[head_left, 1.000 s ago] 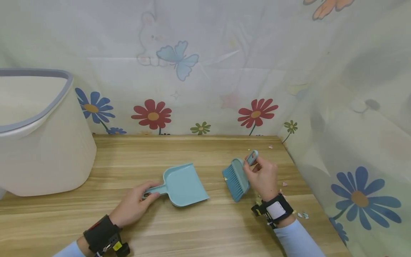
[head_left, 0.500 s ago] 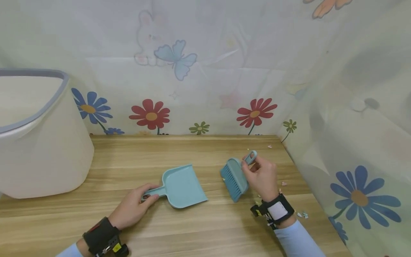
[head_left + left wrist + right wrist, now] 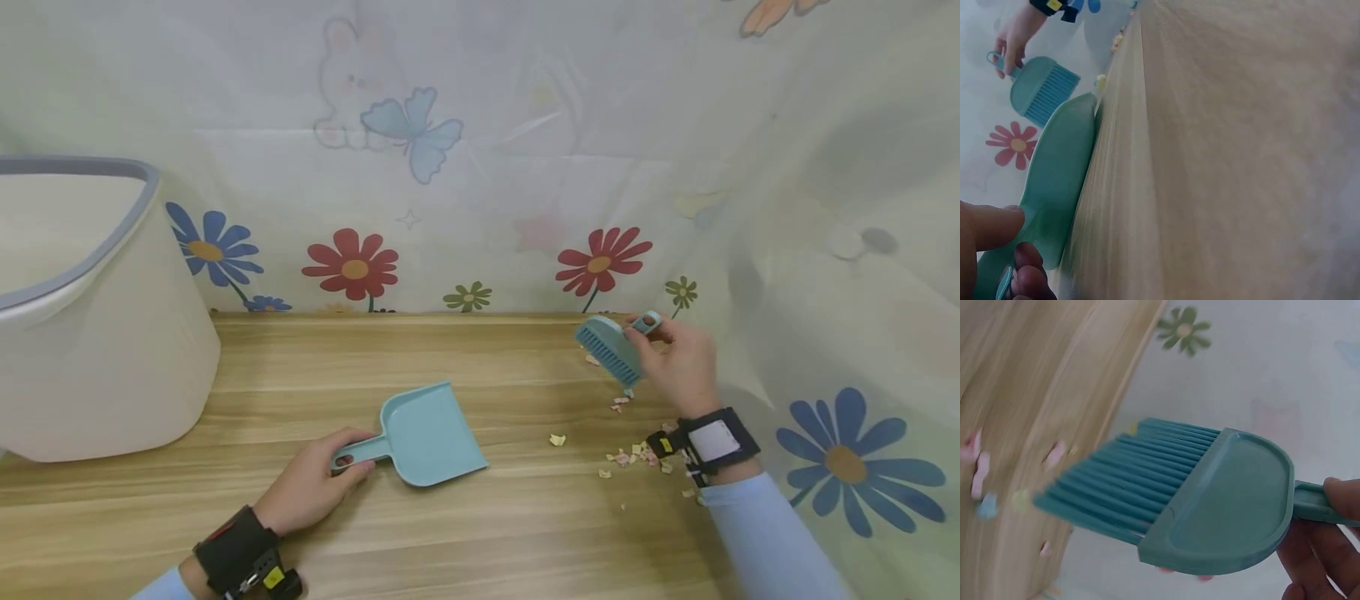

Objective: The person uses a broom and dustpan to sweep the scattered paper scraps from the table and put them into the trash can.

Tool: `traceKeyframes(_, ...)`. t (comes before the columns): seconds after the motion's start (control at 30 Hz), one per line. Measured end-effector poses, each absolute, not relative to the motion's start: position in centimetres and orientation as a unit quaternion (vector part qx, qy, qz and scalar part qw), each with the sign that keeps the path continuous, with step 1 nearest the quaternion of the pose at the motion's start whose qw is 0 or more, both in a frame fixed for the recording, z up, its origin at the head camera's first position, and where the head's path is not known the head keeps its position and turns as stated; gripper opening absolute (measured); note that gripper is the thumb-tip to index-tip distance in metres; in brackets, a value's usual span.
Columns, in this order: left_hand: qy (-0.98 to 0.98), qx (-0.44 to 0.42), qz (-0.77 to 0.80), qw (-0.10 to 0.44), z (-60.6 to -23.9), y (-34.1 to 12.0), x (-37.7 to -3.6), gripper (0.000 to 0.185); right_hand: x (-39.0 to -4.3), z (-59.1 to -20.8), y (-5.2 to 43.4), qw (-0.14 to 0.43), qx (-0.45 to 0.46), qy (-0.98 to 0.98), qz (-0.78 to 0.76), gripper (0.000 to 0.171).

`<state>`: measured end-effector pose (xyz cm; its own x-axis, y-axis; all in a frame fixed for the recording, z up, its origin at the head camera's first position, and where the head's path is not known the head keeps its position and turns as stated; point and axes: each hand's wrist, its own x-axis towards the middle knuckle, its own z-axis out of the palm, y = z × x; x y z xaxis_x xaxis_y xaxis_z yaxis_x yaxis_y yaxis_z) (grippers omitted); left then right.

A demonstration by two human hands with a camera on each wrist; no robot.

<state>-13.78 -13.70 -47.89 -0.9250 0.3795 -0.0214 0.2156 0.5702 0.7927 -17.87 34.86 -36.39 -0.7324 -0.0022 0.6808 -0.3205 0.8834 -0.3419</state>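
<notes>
My left hand [image 3: 311, 487] grips the short handle of a light-blue dustpan [image 3: 435, 437], whose open edge faces right on the wooden tabletop. In the left wrist view, thumb and fingers pinch that handle and the dustpan [image 3: 1057, 169] lies low along the wood. My right hand [image 3: 682, 367] holds a small blue hand brush [image 3: 611, 348] by its looped handle, near the table's back right corner. The right wrist view shows the brush [image 3: 1229, 500] with its bristles pointing left. Small paper scraps [image 3: 633, 454] lie scattered below and in front of the brush.
A tall white bin [image 3: 112, 333] with a grey rim stands at the left. One yellow scrap [image 3: 557, 440] lies apart, between dustpan and pile. A flower-printed curtain [image 3: 480, 167] hangs along the back and right edges of the wooden table [image 3: 337, 350].
My right hand has moved the brush up and to the right, toward the back corner. Paper scraps formerly hidden behind hand and brush now show. The left hand and dustpan hold still.
</notes>
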Motion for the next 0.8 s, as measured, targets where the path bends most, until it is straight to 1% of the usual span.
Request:
traceKeyframes(0.33, 0.883, 0.178, 0.426, 0.084, -48.2, -13.8, -13.9, 0.035, -21.8, -37.5, 40.2, 0.355, 0.070, -0.914, 0.184, 0.015)
traceKeyframes(0.43, 0.883, 0.177, 0.426, 0.083, -48.1, -13.9, -13.9, 0.035, -22.9, -38.3, 41.4, 0.361, 0.064, -0.916, 0.162, 0.015)
traceKeyframes(0.53, 0.883, 0.176, 0.427, 0.083, -48.1, -13.9, -13.8, 0.035, -23.8, -39.5, 42.2, 0.348, 0.053, -0.924, 0.152, 0.015)
traceKeyframes(0.67, 0.882, 0.175, 0.428, 0.085, -48.0, -13.9, -13.8, 0.034, -24.4, -41.3, 42.7, 0.315, 0.034, -0.935, 0.158, 0.016)
traceKeyframes(0.8, 0.882, 0.179, 0.428, 0.084, -48.0, -13.9, -13.8, 0.034, -24.1, -42.6, 42.4, 0.314, 0.039, -0.934, 0.167, 0.016)
